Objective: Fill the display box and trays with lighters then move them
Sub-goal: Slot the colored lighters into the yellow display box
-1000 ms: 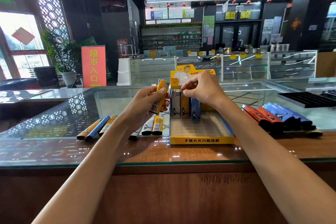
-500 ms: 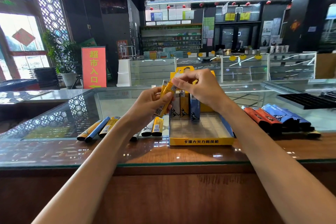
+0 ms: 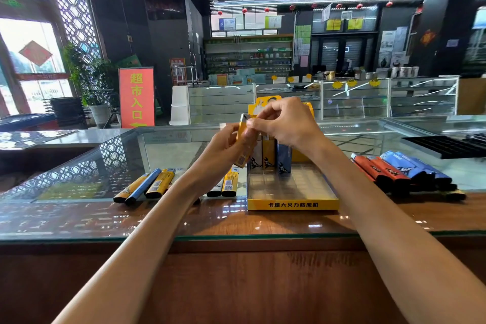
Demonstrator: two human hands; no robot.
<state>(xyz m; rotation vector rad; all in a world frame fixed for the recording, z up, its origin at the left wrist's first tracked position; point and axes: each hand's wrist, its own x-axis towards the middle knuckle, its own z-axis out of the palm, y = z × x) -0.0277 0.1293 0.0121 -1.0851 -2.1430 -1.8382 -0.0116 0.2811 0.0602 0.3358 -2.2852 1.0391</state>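
A yellow display box [image 3: 292, 204] with a gridded clear insert stands on the glass counter. Three lighters [image 3: 269, 155] stand upright in its back row: white, yellow and blue. My left hand [image 3: 223, 150] grips a yellow lighter [image 3: 243, 143] upright, just left of the box. My right hand [image 3: 286, 123] pinches the top of that same lighter. Loose yellow, blue and white lighters [image 3: 150, 185] lie to the left. Orange and blue lighters [image 3: 394, 169] lie in a pile to the right.
The counter [image 3: 236, 221] has a wooden front strip under glass and a glass showcase top behind. A black tray [image 3: 447, 143] lies at the far right. Behind the counter stand more glass showcases and an orange sign [image 3: 136, 97].
My right hand has left the standing lighters in the box, moved left and taken hold of the top of the yellow lighter. My left hand raised that lighter slightly.
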